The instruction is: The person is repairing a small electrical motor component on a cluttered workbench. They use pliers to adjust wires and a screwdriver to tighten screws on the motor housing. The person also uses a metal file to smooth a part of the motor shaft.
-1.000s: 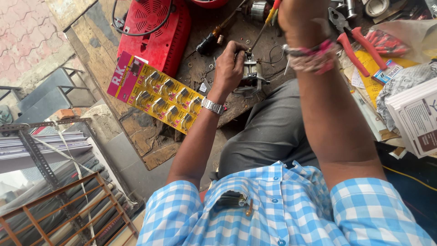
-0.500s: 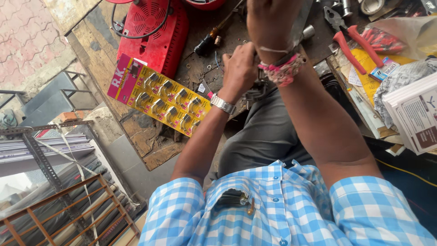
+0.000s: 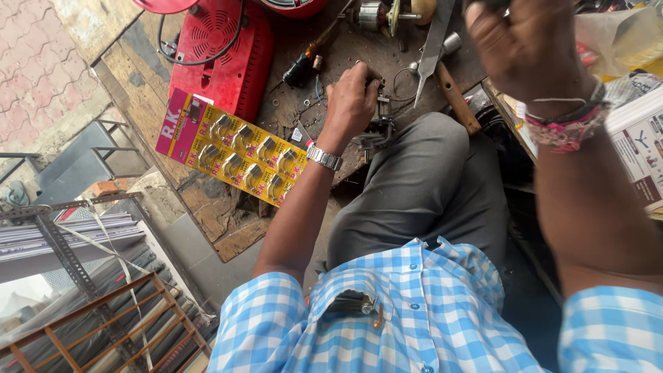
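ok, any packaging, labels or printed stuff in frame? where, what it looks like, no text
Blister card: flat on the wooden bench, left of the left hand; long yellow rectangle with a pink end, rows of small metal parts.
Printed box: right edge, past the right wrist; white with small pictures and a dark red band.
Plastic bag: top right, translucent, yellowish contents.

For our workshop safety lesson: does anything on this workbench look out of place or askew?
Yes. The yellow blister card of small parts lies tilted beside the red machine, and loose tools clutter the bench around the left hand.
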